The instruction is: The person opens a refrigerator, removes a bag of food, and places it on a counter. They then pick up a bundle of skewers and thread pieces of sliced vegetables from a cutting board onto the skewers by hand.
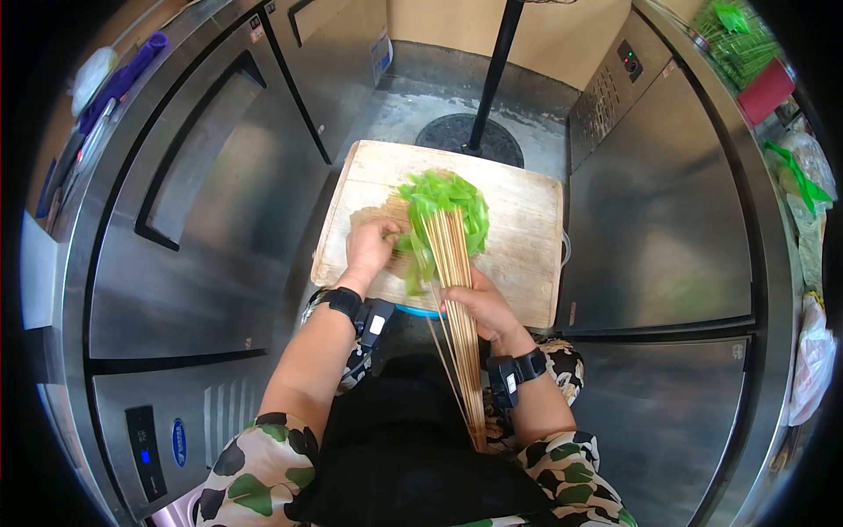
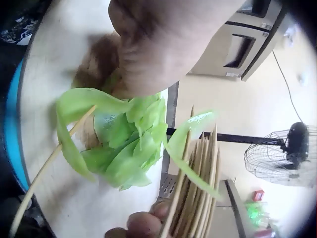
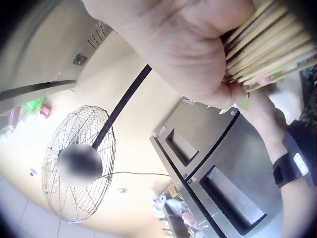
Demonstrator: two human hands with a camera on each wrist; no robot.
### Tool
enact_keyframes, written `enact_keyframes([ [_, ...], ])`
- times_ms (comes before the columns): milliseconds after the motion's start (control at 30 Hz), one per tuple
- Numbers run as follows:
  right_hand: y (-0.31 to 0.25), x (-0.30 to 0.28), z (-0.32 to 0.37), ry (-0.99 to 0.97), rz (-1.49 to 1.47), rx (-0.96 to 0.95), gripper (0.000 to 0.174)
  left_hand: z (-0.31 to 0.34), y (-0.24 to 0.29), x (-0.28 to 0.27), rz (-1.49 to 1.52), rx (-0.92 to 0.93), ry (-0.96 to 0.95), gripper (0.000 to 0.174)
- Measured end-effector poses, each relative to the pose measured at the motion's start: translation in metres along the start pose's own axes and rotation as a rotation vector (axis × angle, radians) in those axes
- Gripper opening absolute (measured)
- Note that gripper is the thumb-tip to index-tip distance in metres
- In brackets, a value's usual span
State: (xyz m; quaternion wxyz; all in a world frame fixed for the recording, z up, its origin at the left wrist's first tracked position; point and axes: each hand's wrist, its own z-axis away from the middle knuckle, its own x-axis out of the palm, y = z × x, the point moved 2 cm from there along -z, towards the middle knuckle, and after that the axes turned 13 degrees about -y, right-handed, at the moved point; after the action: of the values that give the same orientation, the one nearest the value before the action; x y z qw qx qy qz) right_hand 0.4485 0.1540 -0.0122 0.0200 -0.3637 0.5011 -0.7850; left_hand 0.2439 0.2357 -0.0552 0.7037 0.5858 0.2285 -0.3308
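Observation:
A wooden cutting board [image 1: 518, 228] lies across a blue-rimmed basin in front of me. My right hand [image 1: 481, 307] grips a thick bundle of bamboo skewers [image 1: 457, 290], seen close in the right wrist view as the skewers [image 3: 270, 44]. Green lettuce leaves [image 1: 443, 206] are threaded at the bundle's far end. My left hand [image 1: 373, 246] pinches the leaves at their left side; the left wrist view shows the leaves [image 2: 126, 144] under the hand, one skewer [image 2: 44, 168] through them, and the other skewers [image 2: 198, 193] beside.
Stainless steel fridge cabinets [image 1: 202, 202] stand left and right [image 1: 667, 228]. A fan's black pole [image 1: 493, 75] and round base [image 1: 470, 136] stand beyond the board. Bags and green items [image 1: 803, 184] crowd the right counter edge.

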Motion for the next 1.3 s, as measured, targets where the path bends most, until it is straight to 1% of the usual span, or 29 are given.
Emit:
enact_keyframes([
  [67, 0.000, 0.000, -0.001, 0.009, 0.035, 0.006, 0.043, -0.004, -0.011, -0.007, 0.081, -0.075, 0.083, 0.015],
  [100, 0.001, 0.001, -0.001, 0.019, 0.040, 0.015, 0.043, -0.004, -0.016, -0.011, 0.199, -0.030, 0.151, 0.014],
  [167, 0.002, 0.002, -0.003, 0.038, 0.049, 0.030, 0.043, -0.002, -0.028, -0.014, 0.693, -0.115, 0.090, 0.013],
  [200, 0.004, 0.002, -0.004, 0.044, 0.055, 0.054, 0.042, 0.002, -0.026, -0.017, 0.938, -0.156, 0.057, 0.013],
  [233, 0.007, 0.002, -0.007, 0.050, 0.061, 0.078, 0.042, 0.012, -0.019, -0.024, 1.122, -0.257, 0.003, 0.014],
  [333, 0.017, 0.003, -0.018, 0.011, 0.067, 0.112, 0.041, 0.022, -0.029, -0.025, 1.588, -0.150, -0.126, 0.017],
  [367, 0.021, 0.004, -0.022, -0.011, 0.067, 0.120, 0.040, 0.026, -0.033, -0.023, 1.659, -0.134, -0.134, 0.021],
  [467, 0.021, 0.016, -0.027, -0.004, 0.042, 0.081, 0.034, 0.046, -0.016, -0.030, 1.660, -0.160, -0.119, 0.022],
  [500, 0.022, 0.016, -0.030, -0.015, 0.050, 0.092, 0.033, 0.048, -0.017, -0.031, 1.621, -0.166, -0.160, 0.022],
  [600, 0.024, 0.014, -0.035, -0.032, 0.071, 0.117, 0.031, 0.042, -0.022, -0.029, 1.578, -0.168, -0.168, 0.025],
  [633, 0.024, 0.013, -0.036, -0.029, 0.072, 0.120, 0.030, 0.040, -0.021, -0.030, 1.533, -0.139, -0.148, 0.022],
  [733, 0.025, 0.012, -0.038, -0.032, 0.065, 0.118, 0.029, 0.034, -0.018, -0.032, 1.416, -0.151, -0.040, 0.020],
  [833, 0.025, 0.012, -0.037, -0.031, 0.046, 0.107, 0.028, 0.035, -0.012, -0.036, 1.275, -0.120, 0.031, 0.017],
  [867, 0.025, 0.012, -0.037, -0.030, 0.039, 0.103, 0.028, 0.035, -0.012, -0.036, 1.292, -0.096, 0.027, 0.018],
  [967, 0.024, 0.014, -0.038, -0.026, 0.047, 0.128, 0.037, 0.033, -0.017, -0.037, 1.332, -0.035, 0.014, 0.017],
  [1033, 0.025, 0.012, -0.039, -0.053, 0.055, 0.109, 0.039, 0.033, -0.015, -0.038, 1.345, -0.002, 0.005, 0.014],
  [1067, 0.026, 0.013, -0.039, -0.068, 0.058, 0.100, 0.039, 0.033, -0.014, -0.038, 1.403, -0.011, -0.013, 0.013],
  [1133, 0.022, 0.018, -0.038, -0.049, 0.050, 0.067, 0.032, 0.039, 0.006, -0.044, 1.517, -0.029, -0.047, 0.012],
  [1167, 0.020, 0.020, -0.037, -0.039, 0.046, 0.050, 0.029, 0.039, 0.008, -0.043, 1.499, -0.014, -0.022, 0.011],
  [1233, 0.018, 0.021, -0.036, -0.037, 0.061, 0.060, 0.029, 0.039, 0.008, -0.040, 1.460, 0.018, 0.026, 0.010],
  [1300, 0.016, 0.022, -0.035, -0.036, 0.065, 0.067, 0.028, 0.034, -0.001, -0.037, 1.367, 0.092, 0.042, 0.011],
])
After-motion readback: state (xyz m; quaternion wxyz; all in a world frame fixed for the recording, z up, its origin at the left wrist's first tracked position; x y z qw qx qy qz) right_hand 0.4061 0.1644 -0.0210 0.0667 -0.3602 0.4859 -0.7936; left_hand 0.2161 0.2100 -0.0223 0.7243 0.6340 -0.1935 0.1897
